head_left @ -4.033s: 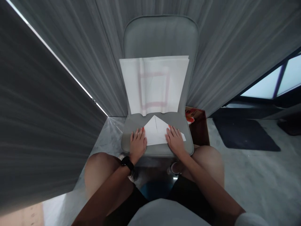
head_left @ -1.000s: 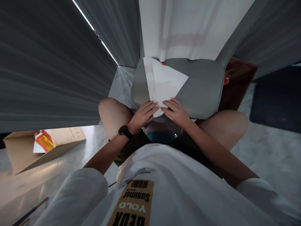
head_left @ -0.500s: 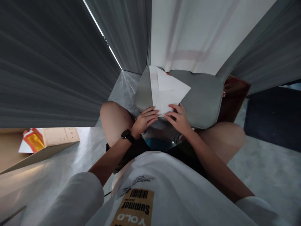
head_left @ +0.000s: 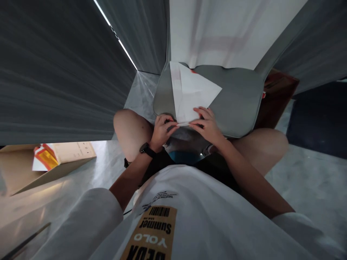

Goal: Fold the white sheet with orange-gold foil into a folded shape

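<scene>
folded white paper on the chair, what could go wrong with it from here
The left hand and right hand pinch its near edge around the seat's front rim, so a crease there could come out crooked without firm backing. The far part of the folded white paper lies unheld, so it might swing. The large sheet leans close behind and might get bumped.

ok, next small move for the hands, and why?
I'd probably press the near edge of the paper flat along its length. The left hand and right hand pinch that edge at either end, and the thin strip between their fingertips looks folded but not yet flattened.
</scene>
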`<state>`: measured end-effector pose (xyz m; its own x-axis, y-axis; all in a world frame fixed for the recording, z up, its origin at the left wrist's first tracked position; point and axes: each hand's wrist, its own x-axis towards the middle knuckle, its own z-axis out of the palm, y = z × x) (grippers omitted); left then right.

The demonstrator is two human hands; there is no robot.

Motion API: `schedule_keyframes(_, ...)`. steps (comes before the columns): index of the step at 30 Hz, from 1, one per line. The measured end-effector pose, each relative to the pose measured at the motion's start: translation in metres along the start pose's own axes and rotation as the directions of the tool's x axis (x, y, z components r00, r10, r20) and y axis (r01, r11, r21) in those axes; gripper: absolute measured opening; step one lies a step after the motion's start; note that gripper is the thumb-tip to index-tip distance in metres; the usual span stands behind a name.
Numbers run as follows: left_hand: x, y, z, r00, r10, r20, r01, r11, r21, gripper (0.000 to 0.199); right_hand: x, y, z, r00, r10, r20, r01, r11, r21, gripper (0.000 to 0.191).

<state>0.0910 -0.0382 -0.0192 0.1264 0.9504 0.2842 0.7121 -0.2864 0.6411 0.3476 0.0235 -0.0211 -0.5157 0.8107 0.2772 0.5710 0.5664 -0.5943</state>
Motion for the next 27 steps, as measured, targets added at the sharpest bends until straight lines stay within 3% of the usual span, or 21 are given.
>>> schedule_keyframes(7, 0.002, 0.009, 0.001, 1.000, -0.009, -0.003, 0.010, 0.998, 0.065, 0.021, 0.003, -0.010, 0.001, 0.997, 0.029, -0.065, -0.029, 1.000, -0.006, 0.023)
schedule_keyframes(10, 0.002, 0.007, 0.002, 1.000, -0.010, 0.017, 0.009, 0.999, 0.045, 0.017, 0.000, -0.011, -0.004, 1.000, 0.005, -0.021, -0.006, 1.000, -0.024, 0.017)
schedule_keyframes(14, 0.004, 0.002, 0.005, 1.000, -0.024, -0.013, 0.024, 1.000, 0.003, 0.011, -0.001, -0.009, -0.008, 0.996, -0.031, 0.081, 0.035, 0.998, -0.055, 0.037)
schedule_keyframes(19, 0.005, 0.000, 0.004, 1.000, -0.010, -0.017, 0.010, 1.000, 0.001, 0.018, 0.003, -0.010, -0.003, 0.999, 0.037, 0.031, -0.036, 0.999, -0.021, 0.013)
schedule_keyframes(22, 0.003, 0.000, 0.002, 1.000, 0.002, 0.023, -0.003, 0.999, 0.036, 0.024, 0.006, -0.011, -0.001, 0.997, 0.072, 0.011, -0.072, 0.997, 0.005, 0.017)
schedule_keyframes(27, 0.004, -0.001, 0.003, 1.000, 0.001, 0.021, -0.002, 0.999, 0.050, 0.015, 0.009, -0.013, 0.000, 0.996, 0.090, -0.019, -0.090, 0.995, 0.032, 0.025)
